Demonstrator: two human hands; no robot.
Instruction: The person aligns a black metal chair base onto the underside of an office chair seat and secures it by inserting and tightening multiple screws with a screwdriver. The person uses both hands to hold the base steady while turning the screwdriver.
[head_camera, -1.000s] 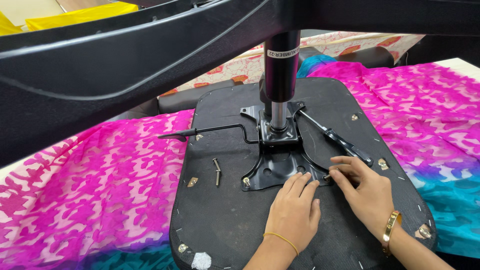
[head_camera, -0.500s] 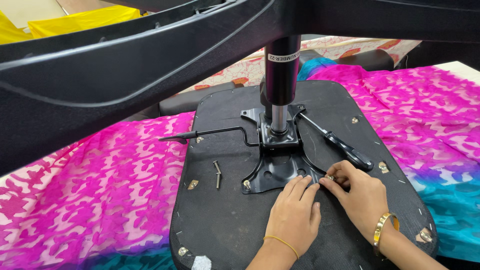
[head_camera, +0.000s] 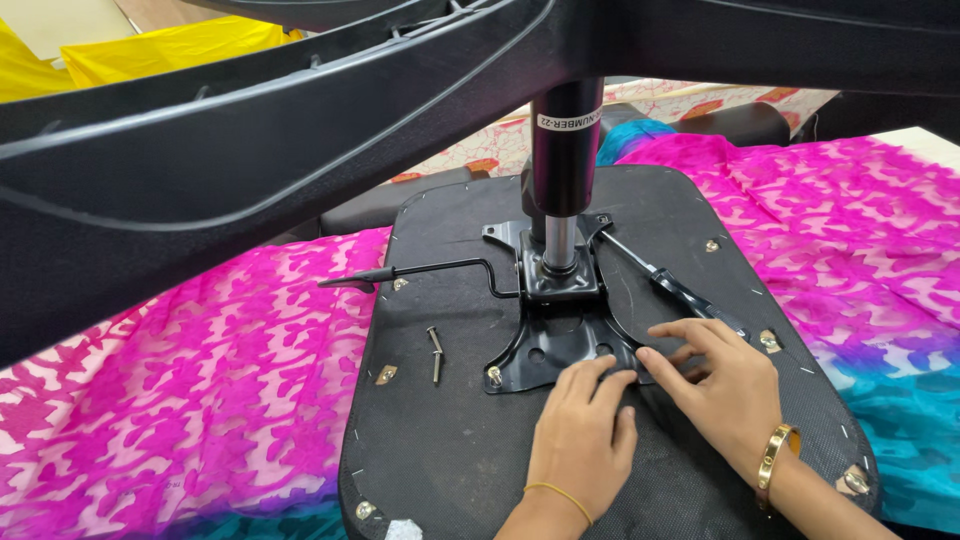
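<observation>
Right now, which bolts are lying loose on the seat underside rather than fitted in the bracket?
The two loose bolts lie flat on the black seat underside, left of the metal mounting bracket. The bolt at the bracket's front-left corner sits in its hole.

A black metal mounting plate (head_camera: 560, 345) lies flat on the underside of an upturned black seat base (head_camera: 450, 460), which rests on pink patterned cloth. The plate has spread corner arms with bolt holes; a bolt head sits in its front-left corner. A black-and-chrome cylinder (head_camera: 562, 170) stands upright from its middle. A thin bent lever (head_camera: 420, 272) juts left from it. The plate's front-right corner is hidden under fingers.
</observation>
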